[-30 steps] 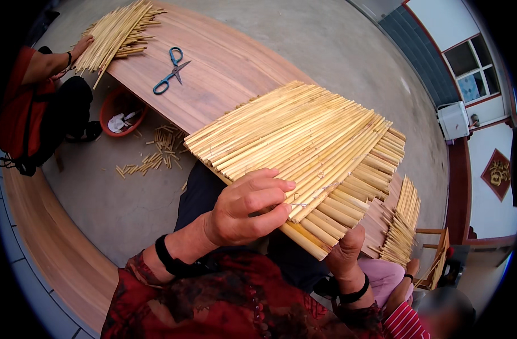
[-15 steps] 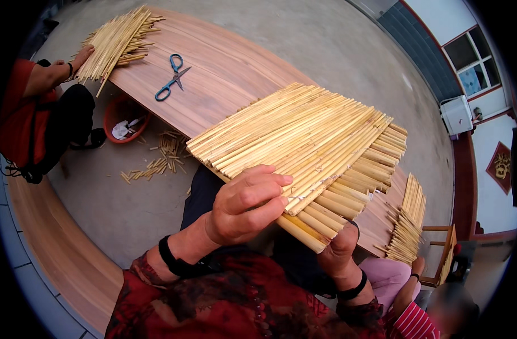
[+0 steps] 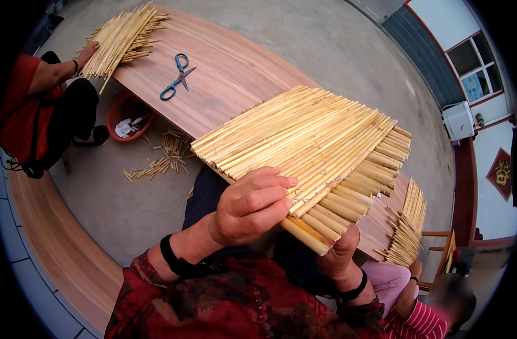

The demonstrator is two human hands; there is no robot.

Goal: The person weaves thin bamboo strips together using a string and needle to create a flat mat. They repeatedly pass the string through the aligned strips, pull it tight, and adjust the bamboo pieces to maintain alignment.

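Note:
A mat of straw-coloured reed stalks (image 3: pixel 286 135), laid side by side and joined by thin thread, rests slanted on the table in front of me. Under it, toward the right, a second layer of thicker stalks (image 3: pixel 343 203) sticks out. My left hand (image 3: pixel 252 203) is at the upper mat's near edge, fingers bent together by the thread; whether they pinch it is hidden. At the near right corner my right hand (image 3: pixel 342 251) grips the lower layer, thumb along its end stalk and the other fingers out of sight beneath.
Blue-handled scissors (image 3: pixel 177 77) lie on the wooden table (image 3: pixel 224 62). Loose stalks (image 3: pixel 120 39) sit at its far left under another person's hand (image 3: pixel 87 53). More stalks (image 3: pixel 407 226) lie right, near a second person. Cut pieces (image 3: pixel 168 155) and a red basin (image 3: pixel 116 113) are on the floor.
The whole view has shifted slightly, so most things appear a little further right. My right thumb lies a bit lower against the mat's corner. My left hand keeps its place at the edge.

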